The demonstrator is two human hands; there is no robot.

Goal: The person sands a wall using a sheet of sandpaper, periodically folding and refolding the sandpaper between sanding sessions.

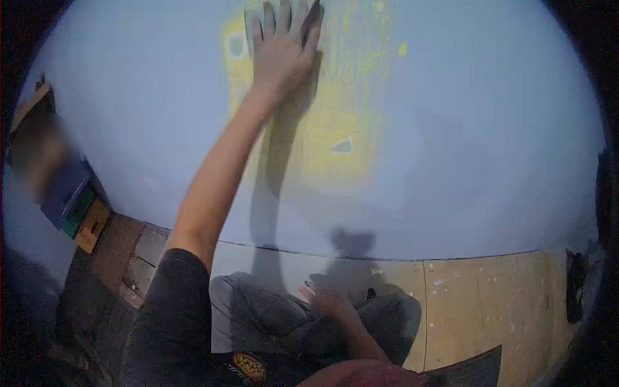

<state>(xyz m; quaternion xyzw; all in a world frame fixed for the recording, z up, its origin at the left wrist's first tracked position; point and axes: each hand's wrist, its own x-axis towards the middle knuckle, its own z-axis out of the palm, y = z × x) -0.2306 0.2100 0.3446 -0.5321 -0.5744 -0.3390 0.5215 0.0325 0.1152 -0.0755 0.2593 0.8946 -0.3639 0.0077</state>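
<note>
My left hand (284, 55) reaches up to a pale blue-grey wall (490, 84). Its fingers are spread over a thin grey sheet (251, 14), which looks like sandpaper and is pressed to the wall; a dark strip shows between thumb and forefinger. Around and below this hand is a rubbed yellow patch (342, 122) with streaky edges. Two small grey-green spots with white rims mark the patch, one left of the hand and one lower right. My right hand (327, 300) rests low over my crossed legs (264, 316), fingers loosely apart, with nothing clearly in it.
Paint-flecked yellowish boards (490, 309) meet the wall's foot at the right. A dark object (574, 287) stands at the far right edge. At left are a stack of blue, green and yellow-brown things (80, 209) and a blurred shape. My arm's shadow falls on the wall.
</note>
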